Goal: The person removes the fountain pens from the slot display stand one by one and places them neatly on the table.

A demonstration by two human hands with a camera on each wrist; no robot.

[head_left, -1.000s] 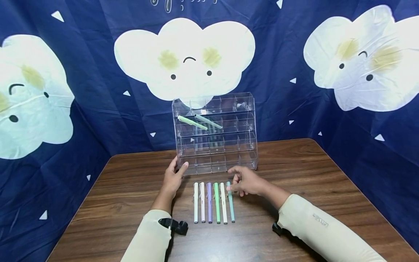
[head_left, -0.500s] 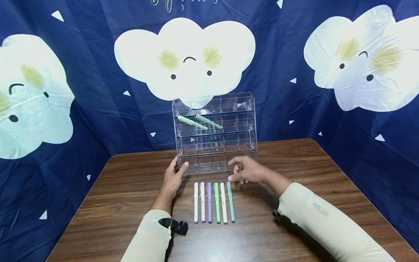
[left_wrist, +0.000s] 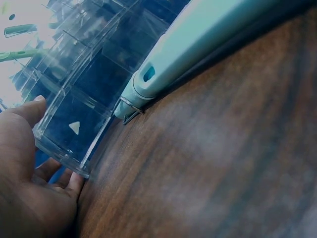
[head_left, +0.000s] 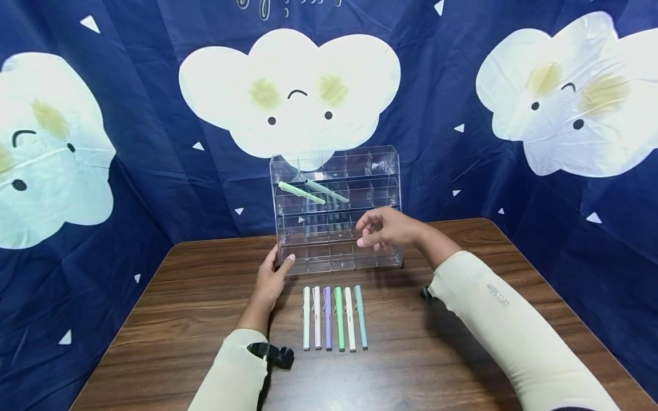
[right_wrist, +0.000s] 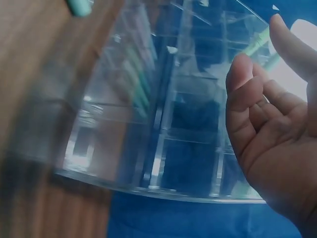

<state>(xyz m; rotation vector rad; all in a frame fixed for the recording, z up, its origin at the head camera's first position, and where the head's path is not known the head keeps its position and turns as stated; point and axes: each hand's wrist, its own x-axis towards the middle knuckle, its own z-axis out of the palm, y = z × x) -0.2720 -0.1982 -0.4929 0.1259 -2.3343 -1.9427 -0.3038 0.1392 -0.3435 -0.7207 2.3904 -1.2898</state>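
A clear acrylic display rack (head_left: 386,197) with tiered compartments stands at the back of the table. My left hand (head_left: 271,283) holds its lower left corner, thumb on the front and fingers behind, as the left wrist view also shows. My right hand (head_left: 393,228), fingers loosely bent and holding nothing, hovers before the rack's lower right tiers. A light green pen (head_left: 302,193) and a grey-green pen (head_left: 327,190) lie slanted in an upper tier. In front of the rack several pens lie in a row, from a white pen (head_left: 307,319) through a purple pen (head_left: 328,319) to a teal pen (head_left: 361,318).
The wooden table (head_left: 205,308) reaches back to a blue cloth backdrop (head_left: 437,171) printed with clouds, close behind the rack. Between the purple and teal pens lie a green pen (head_left: 340,319) and a cream pen (head_left: 350,319).
My right hand has risen from beside the teal pen's top, up and away, to the front of the rack's lower tiers. The left hand keeps its place; the pens have not moved.
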